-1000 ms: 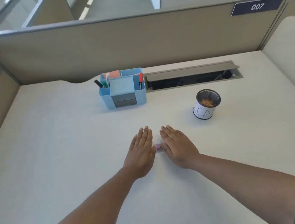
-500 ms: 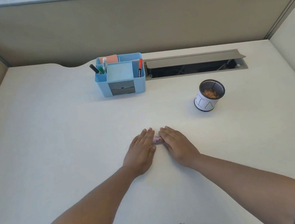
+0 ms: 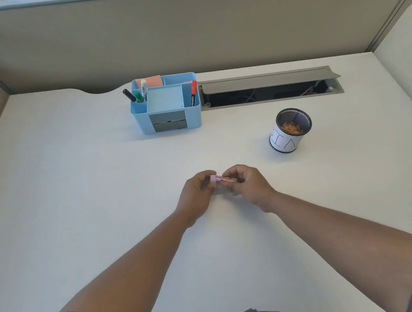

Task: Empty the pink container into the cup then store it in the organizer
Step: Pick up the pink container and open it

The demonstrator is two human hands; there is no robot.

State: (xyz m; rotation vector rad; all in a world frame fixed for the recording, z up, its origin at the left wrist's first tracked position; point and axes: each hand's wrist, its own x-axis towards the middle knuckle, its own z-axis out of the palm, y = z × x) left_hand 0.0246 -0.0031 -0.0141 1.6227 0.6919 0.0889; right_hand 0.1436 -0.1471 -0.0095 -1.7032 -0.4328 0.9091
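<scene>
Left hand (image 3: 197, 191) gripping pink container (image 3: 220, 179) cap end, right hand (image 3: 246, 182) gripping body, likely to uncap. Cup (image 3: 290, 130) at 2 o'clock, organizer (image 3: 166, 103) at 12.

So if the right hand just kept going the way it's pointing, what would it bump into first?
The right hand points toward the left hand, with the pink container pinched between them. So it would probably push the container into the left hand's fingers first, not reach the cup or organizer.
</scene>
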